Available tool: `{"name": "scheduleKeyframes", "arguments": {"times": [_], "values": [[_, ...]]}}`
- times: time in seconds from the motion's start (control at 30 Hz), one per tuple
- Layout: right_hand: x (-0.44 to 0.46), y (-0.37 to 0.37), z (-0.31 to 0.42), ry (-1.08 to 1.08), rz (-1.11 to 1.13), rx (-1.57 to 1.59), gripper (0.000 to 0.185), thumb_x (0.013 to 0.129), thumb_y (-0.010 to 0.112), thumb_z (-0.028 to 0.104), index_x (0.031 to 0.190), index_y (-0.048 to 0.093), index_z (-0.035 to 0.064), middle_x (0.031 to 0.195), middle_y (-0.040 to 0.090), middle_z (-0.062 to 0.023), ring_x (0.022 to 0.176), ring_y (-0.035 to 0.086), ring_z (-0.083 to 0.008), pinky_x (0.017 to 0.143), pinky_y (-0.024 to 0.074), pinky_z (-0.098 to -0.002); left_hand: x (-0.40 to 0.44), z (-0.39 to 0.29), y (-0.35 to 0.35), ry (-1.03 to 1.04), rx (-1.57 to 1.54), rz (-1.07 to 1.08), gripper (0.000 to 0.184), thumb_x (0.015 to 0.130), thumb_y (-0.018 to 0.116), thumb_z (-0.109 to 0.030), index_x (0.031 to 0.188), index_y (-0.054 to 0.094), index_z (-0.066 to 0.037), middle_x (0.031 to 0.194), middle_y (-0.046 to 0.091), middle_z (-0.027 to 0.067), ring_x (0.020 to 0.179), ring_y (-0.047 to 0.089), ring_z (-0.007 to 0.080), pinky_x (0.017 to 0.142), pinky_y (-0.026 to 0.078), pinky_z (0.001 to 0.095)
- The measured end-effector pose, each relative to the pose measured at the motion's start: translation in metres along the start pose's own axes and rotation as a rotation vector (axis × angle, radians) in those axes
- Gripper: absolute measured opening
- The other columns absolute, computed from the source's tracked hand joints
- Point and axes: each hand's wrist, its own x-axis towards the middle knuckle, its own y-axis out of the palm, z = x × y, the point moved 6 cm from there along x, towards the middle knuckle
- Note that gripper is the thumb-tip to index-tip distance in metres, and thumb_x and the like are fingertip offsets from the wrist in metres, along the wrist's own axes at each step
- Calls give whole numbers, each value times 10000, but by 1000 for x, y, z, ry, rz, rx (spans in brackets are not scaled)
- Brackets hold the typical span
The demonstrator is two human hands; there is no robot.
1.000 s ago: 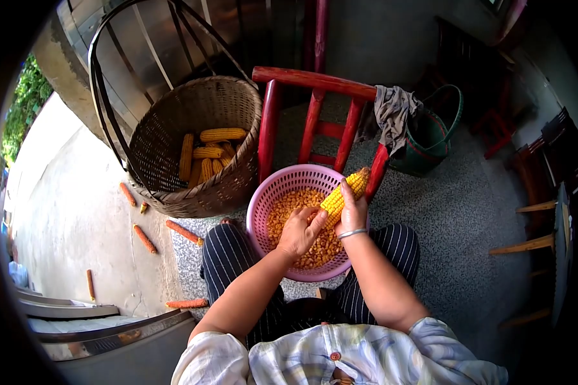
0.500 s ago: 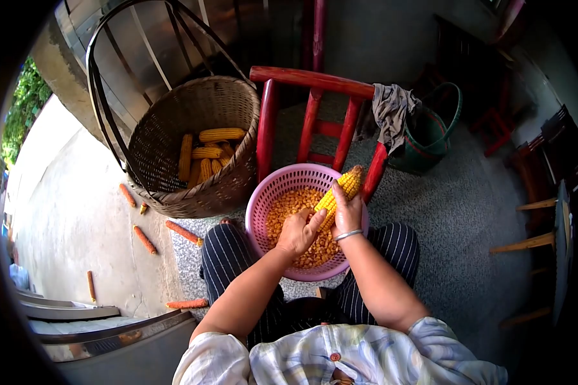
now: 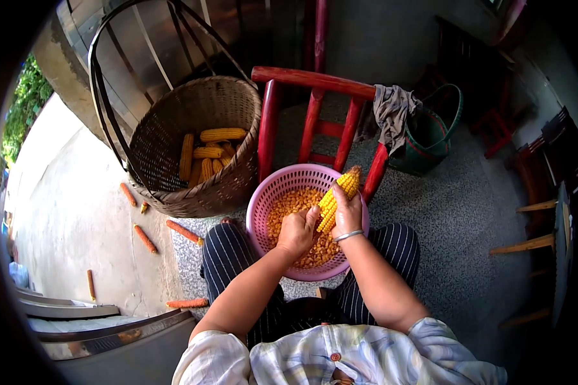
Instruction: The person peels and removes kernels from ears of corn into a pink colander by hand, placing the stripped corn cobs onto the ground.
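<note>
A yellow ear of corn (image 3: 338, 194) slants over a pink plastic colander (image 3: 255, 221). My right hand (image 3: 347, 213), with a silver bangle at its wrist, is wrapped round the ear. My left hand (image 3: 297, 232) is closed with its fingers curled, its thumb pressed on the lower left side of the ear. Part of the ear's lower end is hidden by my hands. Beneath them, loose corn kernels (image 3: 288, 210) cover the bottom of the colander, which sits between my knees.
A red wooden chair (image 3: 315, 76) with a grey cloth (image 3: 395, 109) stands behind the colander. To the left, a tall-handled wicker basket (image 3: 173, 204) holds several ears. Bare cobs (image 3: 145, 239) lie on the floor. A green basket (image 3: 424, 157) stands beyond the chair at right.
My left hand has shifted slightly, its thumb now raised more upright against the ear. The ear and my right hand are in nearly the same place.
</note>
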Motion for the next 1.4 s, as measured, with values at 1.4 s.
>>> {"name": "scheduleKeyframes", "arguments": {"times": [1.4], "values": [[6, -7, 1, 68, -65, 34, 333, 811, 640, 186, 1055, 477, 30, 914, 538, -30, 812, 535, -137, 722, 456, -296, 1, 2, 4, 48, 3, 50, 421, 934, 408, -322, 884, 594, 52, 647, 566, 207, 633, 585, 273, 628, 433, 394]]}}
